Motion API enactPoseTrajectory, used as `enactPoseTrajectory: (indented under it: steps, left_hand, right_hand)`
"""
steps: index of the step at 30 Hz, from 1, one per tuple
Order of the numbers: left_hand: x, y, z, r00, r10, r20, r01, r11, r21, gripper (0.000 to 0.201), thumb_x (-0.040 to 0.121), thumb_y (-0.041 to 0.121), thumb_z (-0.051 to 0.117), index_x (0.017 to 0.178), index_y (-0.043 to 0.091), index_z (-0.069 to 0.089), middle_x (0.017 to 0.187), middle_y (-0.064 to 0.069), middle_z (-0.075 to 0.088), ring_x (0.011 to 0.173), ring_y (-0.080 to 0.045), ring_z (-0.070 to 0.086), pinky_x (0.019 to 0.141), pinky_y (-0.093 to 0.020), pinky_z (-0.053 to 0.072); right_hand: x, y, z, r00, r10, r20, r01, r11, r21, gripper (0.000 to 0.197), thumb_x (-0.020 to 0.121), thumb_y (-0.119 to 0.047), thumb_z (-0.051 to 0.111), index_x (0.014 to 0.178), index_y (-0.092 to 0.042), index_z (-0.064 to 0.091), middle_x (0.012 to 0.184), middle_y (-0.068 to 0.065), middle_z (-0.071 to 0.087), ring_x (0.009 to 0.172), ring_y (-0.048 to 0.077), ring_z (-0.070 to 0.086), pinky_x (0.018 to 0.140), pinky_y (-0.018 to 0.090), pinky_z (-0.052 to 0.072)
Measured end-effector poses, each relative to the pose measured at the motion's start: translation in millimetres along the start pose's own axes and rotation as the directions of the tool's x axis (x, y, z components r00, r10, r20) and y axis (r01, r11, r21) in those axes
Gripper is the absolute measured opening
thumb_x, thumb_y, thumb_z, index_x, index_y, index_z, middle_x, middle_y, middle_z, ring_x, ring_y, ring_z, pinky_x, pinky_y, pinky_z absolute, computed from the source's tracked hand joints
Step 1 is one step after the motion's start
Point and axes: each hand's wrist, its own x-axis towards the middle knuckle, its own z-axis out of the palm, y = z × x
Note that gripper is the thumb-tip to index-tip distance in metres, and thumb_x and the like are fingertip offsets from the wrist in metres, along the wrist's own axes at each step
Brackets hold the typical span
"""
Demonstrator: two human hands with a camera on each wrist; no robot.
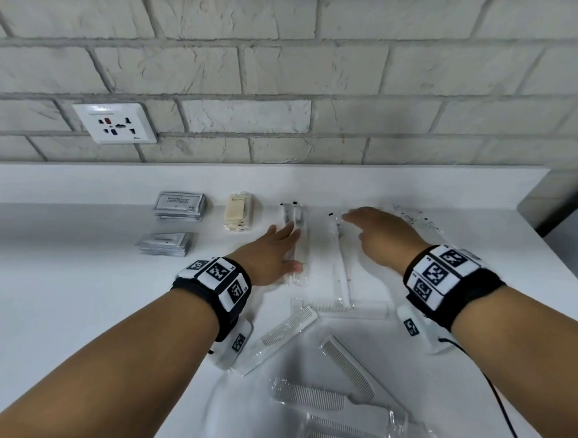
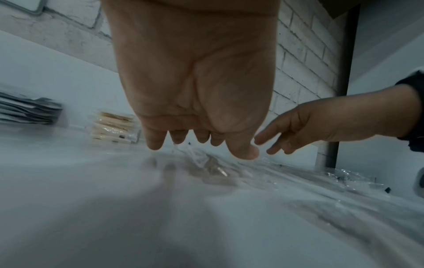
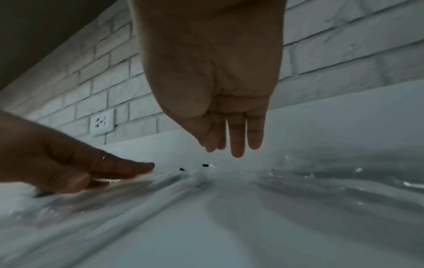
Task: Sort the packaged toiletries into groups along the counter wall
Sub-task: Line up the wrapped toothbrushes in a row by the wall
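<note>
On the white counter (image 1: pixel 70 292) by the brick wall lie two stacks of grey sachets (image 1: pixel 179 205) (image 1: pixel 165 244) and a stack of cream soap packets (image 1: pixel 238 212). My left hand (image 1: pixel 275 252) lies flat, fingers straight, on a clear-wrapped toothbrush pack (image 1: pixel 298 231). My right hand (image 1: pixel 380 235) hovers with straight fingers over a second clear toothbrush pack (image 1: pixel 341 259). More clear packets (image 1: pixel 418 219) lie at the right by the wall. Several wrapped white combs (image 1: pixel 288 327) (image 1: pixel 348 367) lie near the front. In the left wrist view the left hand (image 2: pixel 199 141) is above crinkled plastic (image 2: pixel 211 166); the right wrist view shows the right hand (image 3: pixel 231 146) holding nothing.
A white wall socket (image 1: pixel 115 123) sits on the brick wall at the left. The counter ends at an edge on the right (image 1: pixel 564 258). A black cable (image 1: pixel 497 395) trails from my right wrist band.
</note>
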Motion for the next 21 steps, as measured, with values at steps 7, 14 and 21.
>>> enactPoseTrajectory:
  steps: [7, 14, 21]
  left_hand:
    - [2.5, 3.9, 1.1, 0.999, 0.048, 0.016, -0.049, 0.998, 0.045, 0.069, 0.100, 0.045, 0.037, 0.154, 0.020, 0.002, 0.160, 0.004, -0.012, 0.147, -0.023, -0.012, 0.119, -0.047, 0.007]
    - [5.4, 4.8, 2.1, 0.997, 0.035, 0.064, -0.040, 0.996, 0.085, 0.069, 0.100, 0.044, 0.037, 0.154, 0.016, 0.004, 0.161, 0.000, -0.009, 0.147, -0.027, -0.011, 0.119, -0.047, 0.008]
    - [7.9, 3.7, 2.5, 0.997, 0.039, 0.060, -0.043, 0.997, 0.064, 0.071, 0.099, 0.044, 0.039, 0.153, 0.014, 0.003, 0.161, 0.000, -0.010, 0.147, -0.027, -0.012, 0.119, -0.048, 0.008]
  right_hand:
    - [-5.2, -14.5, 8.7, 0.964, -0.050, 0.261, 0.054, 0.998, -0.009, 0.066, 0.091, -0.044, 0.056, 0.149, -0.024, 0.033, 0.160, -0.009, 0.017, 0.145, 0.016, 0.024, 0.116, 0.032, 0.021]
    - [28.0, -32.1, 21.2, 0.957, 0.004, 0.291, 0.036, 0.990, -0.135, 0.066, 0.096, -0.037, 0.046, 0.152, -0.013, 0.020, 0.162, 0.001, 0.008, 0.141, 0.027, 0.032, 0.110, 0.039, 0.033]
    - [42.8, -52.3, 25.8, 0.952, 0.080, 0.295, -0.084, 0.996, 0.003, 0.063, 0.098, -0.012, 0.036, 0.153, -0.010, 0.005, 0.156, 0.016, 0.026, 0.133, 0.033, 0.041, 0.100, 0.034, 0.037]
